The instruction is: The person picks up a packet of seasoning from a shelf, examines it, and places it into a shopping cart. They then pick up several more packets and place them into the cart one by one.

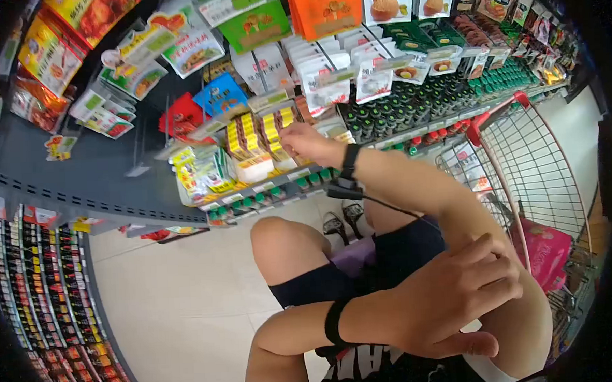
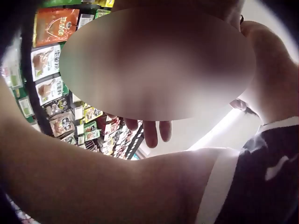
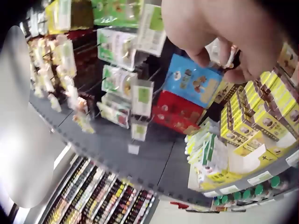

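My right hand (image 1: pixel 311 144) reaches out to the shelf, loosely bent fingers close in front of the stacked yellow boxes (image 1: pixel 244 135). In the right wrist view its fingers (image 3: pixel 201 55) overlap the area beside a blue packet (image 3: pixel 194 80), and a gap shows between fingertips and thumb. A red packet (image 3: pixel 176 112) hangs below the blue one; the yellow boxes (image 3: pixel 266 119) stand to its right. My left hand (image 1: pixel 454 297) is raised across my body, over the right arm in the head view, its fingers relaxed and holding nothing. In the left wrist view its fingers (image 2: pixel 150 133) hang down below a blurred patch.
Hanging packets and price tags line the shelf, including orange packets (image 1: pixel 325 11). Rows of dark-capped jars (image 1: pixel 411 104) fill the shelf to the right. A shopping cart (image 1: pixel 537 157) with a pink bag (image 1: pixel 548 252) stands at my right. Another stocked rack (image 1: pixel 47 284) is at the left.
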Demonstrator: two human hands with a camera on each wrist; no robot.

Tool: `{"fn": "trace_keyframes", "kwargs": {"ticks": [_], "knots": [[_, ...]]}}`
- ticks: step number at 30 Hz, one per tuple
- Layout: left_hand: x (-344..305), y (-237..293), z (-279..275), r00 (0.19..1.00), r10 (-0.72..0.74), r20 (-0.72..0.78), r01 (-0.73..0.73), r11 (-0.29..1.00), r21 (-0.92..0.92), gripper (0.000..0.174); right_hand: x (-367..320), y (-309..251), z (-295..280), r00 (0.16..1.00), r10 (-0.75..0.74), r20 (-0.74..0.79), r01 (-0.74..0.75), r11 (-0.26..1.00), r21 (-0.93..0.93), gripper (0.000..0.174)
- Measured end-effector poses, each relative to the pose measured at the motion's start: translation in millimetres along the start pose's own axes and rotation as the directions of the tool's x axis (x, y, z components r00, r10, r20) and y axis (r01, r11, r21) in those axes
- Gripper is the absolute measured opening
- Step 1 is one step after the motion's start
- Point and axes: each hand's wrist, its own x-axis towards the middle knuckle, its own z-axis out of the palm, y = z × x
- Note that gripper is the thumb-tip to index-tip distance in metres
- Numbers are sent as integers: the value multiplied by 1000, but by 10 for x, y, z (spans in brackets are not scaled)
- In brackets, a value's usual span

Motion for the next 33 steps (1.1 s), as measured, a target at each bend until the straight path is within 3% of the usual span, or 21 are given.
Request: {"fn": "trace_keyframes", "kwargs": {"ticks": [2, 3, 4, 5, 8, 9, 10, 11, 13, 16, 17, 19, 22, 23, 25, 27, 29, 30, 32, 33], "knots": [[26, -54, -48, 999, -38, 35, 38, 999, 19, 79, 403, 132, 98, 986, 6, -164, 10, 995, 97, 21], [29, -120, -92, 997, -67, 49, 63, 995, 83, 79, 622, 104, 134, 957, -146, -252, 164, 985, 51, 24], [22, -164, -105, 996, -75, 51, 68, 989, 130, 79, 787, 104, 83, 897, -285, -339, 293, 956, -31, 26], [28, -212, -118, 995, -80, 53, 70, 983, 173, 80, 969, 189, 21, 768, -546, -335, 433, 828, -356, 47], [81, -255, -184, 980, -194, 38, 185, 967, 176, 80, 1115, 279, 28, 642, -613, -461, 410, 783, -468, 48], [104, -266, -194, 968, -246, 51, 232, 953, 193, 80, 1088, 246, -60, 707, -583, -400, 457, 808, -371, 54], [141, -283, -212, 954, -292, 62, 272, 936, 221, 80, 1477, 524, -191, 750, -605, -266, 351, 705, -616, 64], [180, -302, -230, 939, -337, 72, 310, 917, 251, 80, 1541, 539, -196, 753, -587, -295, 314, 716, -623, 80], [217, -417, -213, 934, -358, 20, 328, 875, 355, 80, 1418, 339, -223, 844, -431, -319, 216, 818, -533, 105], [192, -605, -321, 895, -446, 9, 398, 808, 434, 81, 1212, 92, -299, 903, -327, -280, 131, 828, -546, 109], [190, -655, -349, 874, -486, 15, 428, 785, 448, 81, 1221, 84, -297, 882, -379, -282, 217, 855, -471, 115], [180, -700, -348, 880, -475, 22, 430, 815, 388, 79, 1135, -19, -329, 902, -349, -255, 197, 856, -478, 102], [181, -718, -347, 897, -436, 69, 396, 864, 311, 71, 1103, 28, -284, 842, -477, -252, 405, 868, -288, 89], [218, -678, -354, 899, -427, 103, 384, 878, 286, 68, 1035, -3, -275, 859, -443, -257, 373, 885, -279, 87], [215, -707, -332, 921, -374, 107, 341, 909, 239, 59, 1346, 138, -273, 864, -401, -305, 433, 900, 45, 79], [203, -761, -338, 918, -382, 105, 351, 907, 233, 59, 1607, 364, -269, 884, -305, -354, 436, 811, 391, 72], [206, -779, -323, 927, -367, 82, 338, 908, 249, 61, 1570, 284, -242, 894, -271, -358, 392, 860, 327, 62], [214, -786, -312, 937, -345, 60, 318, 908, 272, 62, 1498, 279, -252, 878, -312, -361, 393, 903, 173, 55], [220, -781, -303, 943, -331, 42, 304, 905, 297, 65, 1439, 284, -226, 794, -448, -412, 444, 889, -112, 50], [224, -775, -311, 940, -338, 46, 309, 902, 302, 66, 1410, 277, -223, 711, -542, -448, 488, 839, -241, 51]]}}
